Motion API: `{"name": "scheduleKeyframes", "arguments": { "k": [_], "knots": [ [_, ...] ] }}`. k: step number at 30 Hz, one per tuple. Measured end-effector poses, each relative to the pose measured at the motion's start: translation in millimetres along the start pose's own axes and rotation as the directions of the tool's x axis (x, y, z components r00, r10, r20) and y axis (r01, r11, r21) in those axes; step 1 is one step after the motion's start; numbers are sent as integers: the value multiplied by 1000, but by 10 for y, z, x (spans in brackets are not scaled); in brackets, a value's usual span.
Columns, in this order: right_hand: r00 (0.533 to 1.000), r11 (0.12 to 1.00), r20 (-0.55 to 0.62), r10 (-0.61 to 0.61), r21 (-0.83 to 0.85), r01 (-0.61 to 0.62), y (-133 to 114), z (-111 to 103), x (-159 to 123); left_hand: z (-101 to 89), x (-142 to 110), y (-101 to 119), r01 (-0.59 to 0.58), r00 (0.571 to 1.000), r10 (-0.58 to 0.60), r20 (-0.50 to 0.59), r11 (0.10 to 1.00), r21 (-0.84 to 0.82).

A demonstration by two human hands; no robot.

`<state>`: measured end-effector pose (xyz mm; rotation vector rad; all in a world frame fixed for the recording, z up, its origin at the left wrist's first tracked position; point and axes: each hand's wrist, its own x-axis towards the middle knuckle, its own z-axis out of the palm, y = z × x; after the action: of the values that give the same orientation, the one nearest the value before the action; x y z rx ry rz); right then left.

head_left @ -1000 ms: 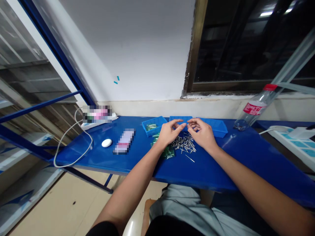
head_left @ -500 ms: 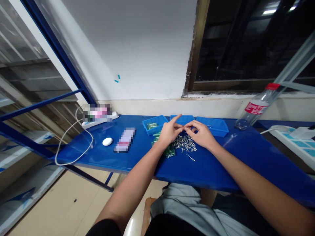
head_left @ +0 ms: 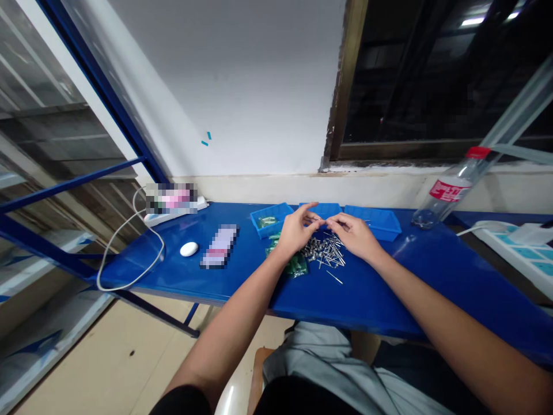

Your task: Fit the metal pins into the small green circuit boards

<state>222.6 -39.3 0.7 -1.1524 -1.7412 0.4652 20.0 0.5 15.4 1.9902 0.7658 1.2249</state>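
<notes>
My left hand (head_left: 298, 228) and my right hand (head_left: 352, 231) meet fingertip to fingertip above a pile of small silvery metal pins (head_left: 330, 252), which look like pop rivets. Between the left thumb and fingers a small silvery pin shows, closed in a pinch; its full shape is hidden. The right thumb and forefinger are pressed together at its end, and what they hold cannot be made out. Green plastic bags (head_left: 297, 266) lie under and beside my left wrist. One loose pin (head_left: 334, 277) rests nearer the front edge.
Behind my hands stand a left blue bin (head_left: 261, 233) with green packets, a middle blue bin (head_left: 319, 206) and a right blue bin (head_left: 384, 225). A phone (head_left: 220, 245), white oval object (head_left: 189, 249) and cable lie left. A plastic bottle (head_left: 449, 190) stands right.
My hands were slightly apart at first, then came together over the pile. The left fingers have since curled, and a silvery pin now shows between them.
</notes>
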Motion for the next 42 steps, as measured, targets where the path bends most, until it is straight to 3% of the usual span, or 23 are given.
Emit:
{"name": "scheduleKeyframes", "arguments": {
  "k": [5, 12, 22, 27, 33, 37, 42],
  "knots": [
    [999, 997, 47, 7, 73, -10, 3, 72, -10, 19, 23, -51, 99, 995, -102, 5, 955, -279],
    [994, 986, -30, 104, 134, -99, 77, 86, -7, 36, 17, -37, 159, 987, -143, 72, 929, -335],
    [961, 925, -62, 271, 293, -242, 83, 55, 54, 33, -14, -39, 154, 988, -153, 17, 985, -76],
    [941, 876, -31, 338, 375, -303, 104, 85, 78, 43, -18, -12, 119, 988, -124, -94, 991, -65],
    [919, 867, -24, 394, 342, -362, 114, 124, 82, -46, -13, 99, 121, 976, -80, -201, 973, 198],
    [908, 842, -82, 410, 417, -343, 86, 98, 81, -82, -8, 148, 124, 973, -74, -217, 966, 225],
    [856, 797, -208, 473, 515, -315, 61, -15, 72, -74, -19, 167, 106, 985, -63, -161, 956, 273]
  ]
}}
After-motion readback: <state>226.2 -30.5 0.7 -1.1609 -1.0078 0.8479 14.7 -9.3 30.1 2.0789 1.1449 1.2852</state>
